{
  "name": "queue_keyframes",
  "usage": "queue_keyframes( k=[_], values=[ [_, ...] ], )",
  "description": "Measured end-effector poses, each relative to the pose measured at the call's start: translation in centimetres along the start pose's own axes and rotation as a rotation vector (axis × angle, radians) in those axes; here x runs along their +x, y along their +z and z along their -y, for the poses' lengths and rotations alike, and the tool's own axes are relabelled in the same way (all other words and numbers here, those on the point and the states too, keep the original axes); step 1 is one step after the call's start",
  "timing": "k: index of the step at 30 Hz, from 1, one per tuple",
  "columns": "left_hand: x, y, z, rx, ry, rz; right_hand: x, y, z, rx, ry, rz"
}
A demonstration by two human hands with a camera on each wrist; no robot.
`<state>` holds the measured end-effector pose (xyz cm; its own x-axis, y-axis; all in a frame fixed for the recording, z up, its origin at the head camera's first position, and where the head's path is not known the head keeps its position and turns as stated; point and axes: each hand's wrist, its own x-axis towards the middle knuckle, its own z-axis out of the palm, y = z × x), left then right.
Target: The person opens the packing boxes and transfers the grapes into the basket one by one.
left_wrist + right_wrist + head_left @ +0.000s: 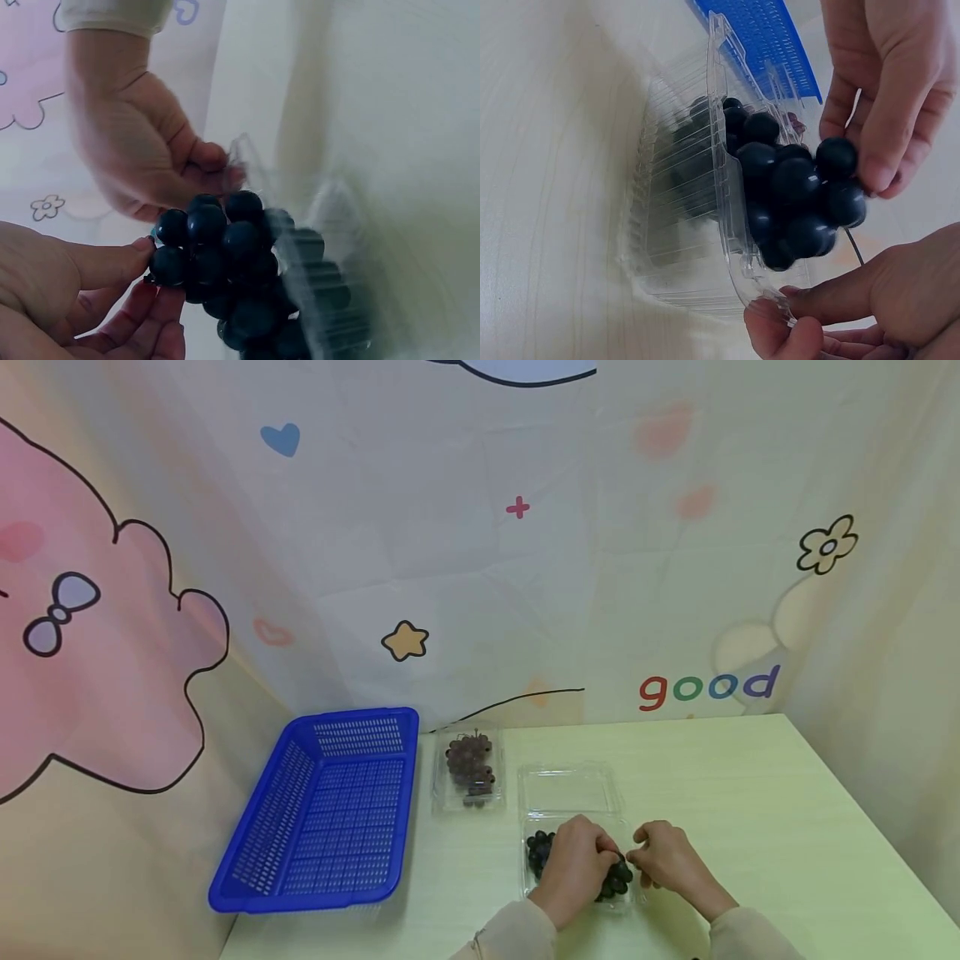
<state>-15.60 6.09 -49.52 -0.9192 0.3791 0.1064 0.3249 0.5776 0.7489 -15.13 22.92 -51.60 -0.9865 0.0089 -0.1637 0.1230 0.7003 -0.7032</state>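
My left hand (576, 860) pinches the end of a bunch of dark grapes (795, 180) between thumb and fingers. The grapes sit partly inside a clear plastic box (682, 225), and some rise above its rim. At the right side of the box, my right hand (870, 300) pinches the rim with thumb and fingers. The left wrist view shows the left hand (97, 292) at the near end of the grapes (244, 240), with the right hand (135, 142) beyond it. In the head view the box's lid (566, 789) lies folded back, away from me.
A blue plastic basket (341, 827) stands on the left of the table (750, 827). Between it and the open box, toward the back, is a second clear box (442, 797) with reddish grapes (468, 760). A printed cloth (450, 527) hangs behind the table.
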Motion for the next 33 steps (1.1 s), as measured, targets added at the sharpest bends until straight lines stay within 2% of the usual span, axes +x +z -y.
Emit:
queue_keyframes(
  k=[6, 12, 23, 33],
  values=[
    [0.2, -1.3, -0.2, -0.018, -0.008, -0.008, 0.0, 0.1, -0.1, 0.002, 0.005, -0.012],
    [0.3, -2.5, -0.5, -0.075, -0.032, -0.007, -0.2, 0.0, -0.1, 0.015, -0.002, -0.025],
    [-0.1, -4.6, -1.1, -0.152, 0.007, 0.028, -0.2, 0.0, -0.2, 0.016, -0.008, -0.034],
    [-0.2, -6.2, -2.2, -0.152, 0.039, 0.022, -0.1, 0.1, -0.2, 0.033, -0.012, -0.058]
  ],
)
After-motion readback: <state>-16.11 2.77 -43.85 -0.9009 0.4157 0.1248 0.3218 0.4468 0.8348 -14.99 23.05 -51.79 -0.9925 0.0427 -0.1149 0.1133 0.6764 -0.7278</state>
